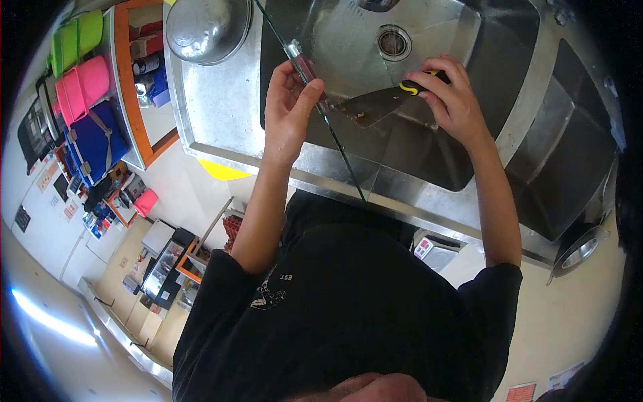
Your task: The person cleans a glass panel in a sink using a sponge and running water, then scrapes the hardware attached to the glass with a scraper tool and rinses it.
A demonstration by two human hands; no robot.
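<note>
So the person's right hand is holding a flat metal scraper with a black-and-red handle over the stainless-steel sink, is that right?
Not quite: the handle is black and yellow, not black and red, as the head view shows. The rest stands: the person's right hand holds the flat metal scraper over the stainless-steel sink.

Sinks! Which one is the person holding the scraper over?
The sink with the round drain, at the picture's top middle. The right hand holds the scraper above it; the other sink, farther right, has neither hand over it.
</note>
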